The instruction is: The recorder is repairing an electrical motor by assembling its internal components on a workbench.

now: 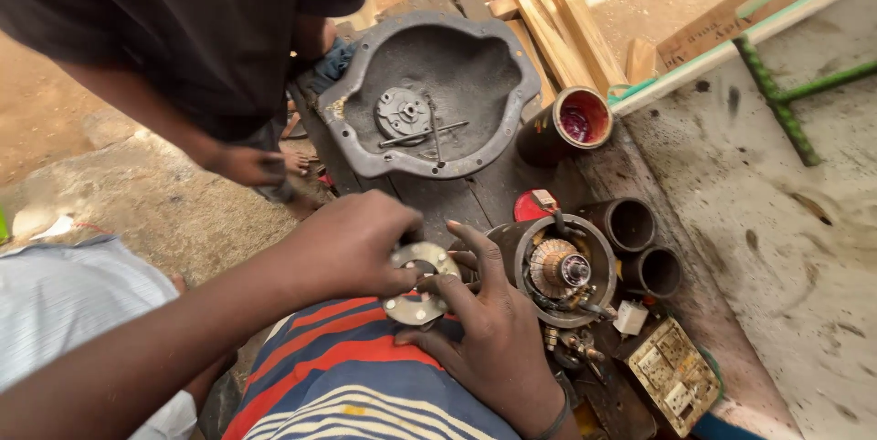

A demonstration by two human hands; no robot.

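Both hands pinch what I work on: my left hand and right hand clamp the round grey metal end plate, at nine o'clock of the open copper-wound motor housing; I'd keep it level.

The person's left hand and right hand are bare, with no gloves or rings to be seen, and both forearms are uncovered as far as the view shows. A thin dark band circles the right wrist. Below the arms lies a garment with broad stripes in red, dark blue and pale yellow-white, and at the lower left edge is a piece of light blue-grey cloth; whether that cloth belongs to the same person cannot be told.
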